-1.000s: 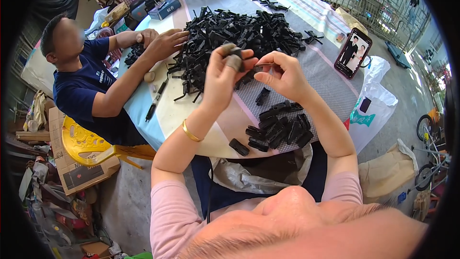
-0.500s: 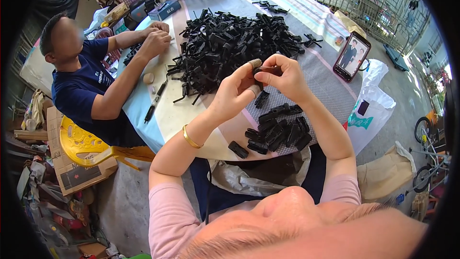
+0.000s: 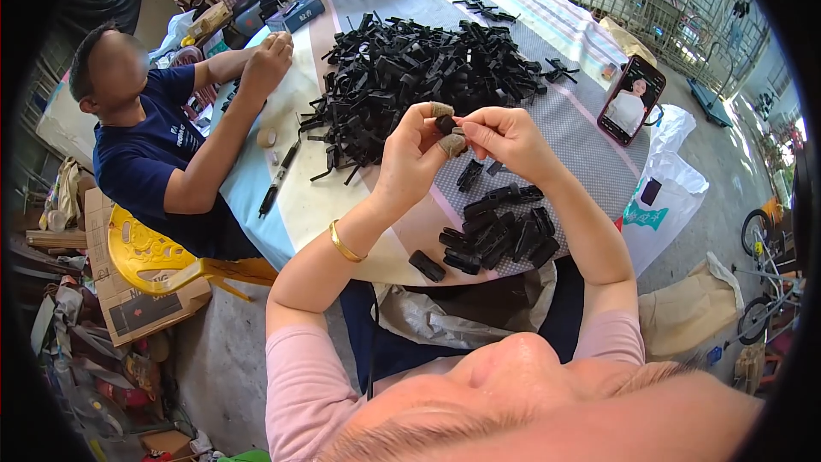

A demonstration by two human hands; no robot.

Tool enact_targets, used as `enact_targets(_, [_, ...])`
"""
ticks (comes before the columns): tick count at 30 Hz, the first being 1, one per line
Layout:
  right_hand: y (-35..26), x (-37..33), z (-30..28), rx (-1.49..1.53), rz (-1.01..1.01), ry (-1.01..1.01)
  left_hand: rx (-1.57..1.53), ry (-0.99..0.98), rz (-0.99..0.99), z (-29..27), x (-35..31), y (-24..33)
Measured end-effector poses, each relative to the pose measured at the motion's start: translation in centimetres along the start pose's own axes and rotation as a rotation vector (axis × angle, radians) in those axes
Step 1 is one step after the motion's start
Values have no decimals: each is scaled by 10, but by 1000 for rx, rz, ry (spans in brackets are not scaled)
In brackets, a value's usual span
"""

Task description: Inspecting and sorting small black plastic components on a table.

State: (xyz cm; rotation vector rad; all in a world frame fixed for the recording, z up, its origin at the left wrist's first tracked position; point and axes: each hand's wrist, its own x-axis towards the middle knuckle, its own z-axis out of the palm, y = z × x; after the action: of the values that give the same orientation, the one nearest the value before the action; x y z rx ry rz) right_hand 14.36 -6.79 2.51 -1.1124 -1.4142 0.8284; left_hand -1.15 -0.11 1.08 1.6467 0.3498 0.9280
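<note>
Black piece (image 3: 445, 125), one: in left hand (image 3: 408, 156), covered fingers pinching it above the bench (image 3: 315, 203), near side of the black heap (image 3: 419, 68). Right hand (image 3: 510, 143): fingers nearly closed beside it, grip unclear. Apparent step: two-handed fingerwork; next move calls for a steady left pinch.

A heap of parts (image 3: 428, 77) fills the middle of a table (image 3: 385, 248), a smaller cluster (image 3: 496, 231) lying at the near edge and the left hand (image 3: 410, 158) and right hand (image 3: 513, 144) meeting, a part (image 3: 445, 124) between them, above the heap's near side. A phone (image 3: 631, 101) stands at the right edge, a carrier bag (image 3: 665, 192) just beyond it; a co-worker (image 3: 154, 150) sits at the left edge near a pen-like tool (image 3: 279, 178), with a box (image 3: 295, 14) by the far left edge.
</note>
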Motion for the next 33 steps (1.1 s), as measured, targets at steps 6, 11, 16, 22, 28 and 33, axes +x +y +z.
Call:
enact_targets(6, [5, 0, 5, -23, 18, 9, 314, 95, 101, 2, -6, 3])
enact_targets(11, [3, -3, 11, 23, -4, 52, 418, 180, 287, 7, -9, 2])
enact_targets(16, [4, 10, -21, -157, -77, 139, 322, 98, 134, 14, -7, -2])
enact_targets(22, [38, 25, -88, -687, -53, 490, 533, -290, 54, 22, -11, -14])
enact_targets(28, [80, 39, -89, -1237, 142, 349, 382, -448, -20, 29, -17, -9])
enact_targets(33, [85, 45, -95, -1105, 185, 453, 214, -398, -248, 20, -11, -15])
